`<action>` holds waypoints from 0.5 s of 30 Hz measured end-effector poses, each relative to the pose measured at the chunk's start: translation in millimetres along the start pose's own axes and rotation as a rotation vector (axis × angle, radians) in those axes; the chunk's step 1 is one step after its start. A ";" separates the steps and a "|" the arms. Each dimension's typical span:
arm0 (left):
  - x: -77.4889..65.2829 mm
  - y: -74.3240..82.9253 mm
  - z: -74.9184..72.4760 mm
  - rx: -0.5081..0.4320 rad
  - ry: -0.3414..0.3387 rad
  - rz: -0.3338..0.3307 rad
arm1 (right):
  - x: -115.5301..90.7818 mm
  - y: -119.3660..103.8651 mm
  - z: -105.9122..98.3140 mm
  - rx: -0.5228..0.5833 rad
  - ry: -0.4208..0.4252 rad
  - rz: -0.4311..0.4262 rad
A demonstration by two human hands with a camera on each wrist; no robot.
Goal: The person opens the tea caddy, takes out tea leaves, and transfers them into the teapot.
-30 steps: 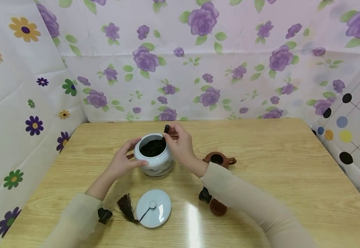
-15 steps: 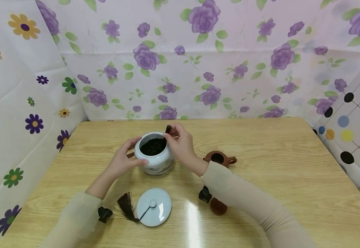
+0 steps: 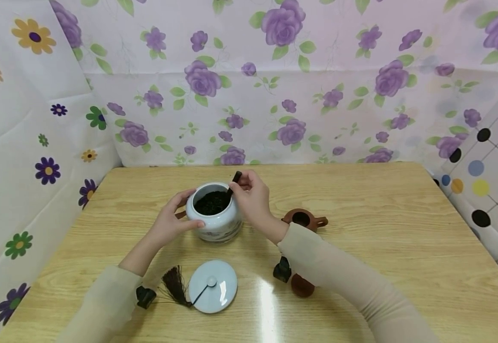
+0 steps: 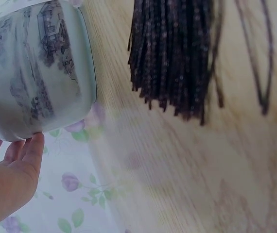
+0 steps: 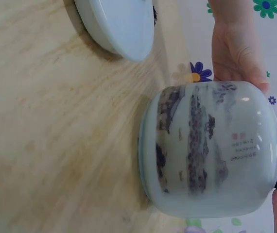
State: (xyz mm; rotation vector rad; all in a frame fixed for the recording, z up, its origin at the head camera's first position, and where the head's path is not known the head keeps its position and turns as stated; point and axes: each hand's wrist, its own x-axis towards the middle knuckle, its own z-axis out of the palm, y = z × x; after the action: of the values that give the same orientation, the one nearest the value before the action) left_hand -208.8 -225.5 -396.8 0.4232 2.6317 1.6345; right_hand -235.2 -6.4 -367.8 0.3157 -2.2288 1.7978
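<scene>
A white lidless porcelain jar (image 3: 218, 228) with a painted landscape (image 5: 197, 145) stands on the table, dark tea leaves (image 3: 210, 204) inside. My left hand (image 3: 169, 221) holds the jar from the left, thumb on its front shoulder and fingers round the far side. The fingertips (image 4: 34, 145) touch the jar wall in the left wrist view. At the right rim, my right hand (image 3: 254, 200) pinches a slim black handle (image 3: 236, 178) between thumb and fingers. The handle slants down into the jar; its lower end is hidden, so I cannot tell its kind.
A pale jar lid (image 3: 212, 288) with a dark tassel (image 3: 175, 287) lies in front of the jar. Right of it are a brown clay teapot (image 3: 302, 221), partly behind my right sleeve, and a small reddish-brown round piece (image 3: 302, 287). Flowered cloth (image 3: 249, 119) hangs behind the table.
My right hand has shifted slightly right, and the black handle leans further right and shows more of its length. The left hand and the jar stay in place.
</scene>
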 end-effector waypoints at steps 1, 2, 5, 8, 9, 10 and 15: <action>0.0 0.2 0.0 0.000 0.000 0.001 | -0.2 -0.3 0.0 0.005 0.003 0.010; 0.0 0.3 0.2 0.000 0.000 0.001 | -0.3 -0.5 0.0 0.011 0.006 0.023; 0.3 0.4 0.3 -0.007 0.000 0.004 | -0.6 -1.2 -0.1 0.061 0.001 0.072; 0.3 0.5 0.5 -0.009 0.001 0.006 | -0.5 -2.2 0.1 0.125 0.002 0.123; 0.2 0.5 0.5 -0.011 0.003 0.007 | -0.6 -2.8 0.2 0.148 0.004 0.141; 0.0 0.6 0.6 -0.011 0.005 0.009 | -0.6 -3.5 0.4 0.164 0.010 0.156; -0.4 0.8 0.9 -0.013 0.010 0.013 | 1.0 -4.2 2.0 0.281 0.050 0.280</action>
State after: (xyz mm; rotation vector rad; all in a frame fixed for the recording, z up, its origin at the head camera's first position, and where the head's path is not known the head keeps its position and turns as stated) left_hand -208.1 -224.5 -396.6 0.4334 2.6299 1.6609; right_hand -234.9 -9.2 -364.0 0.0075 -2.0684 2.2424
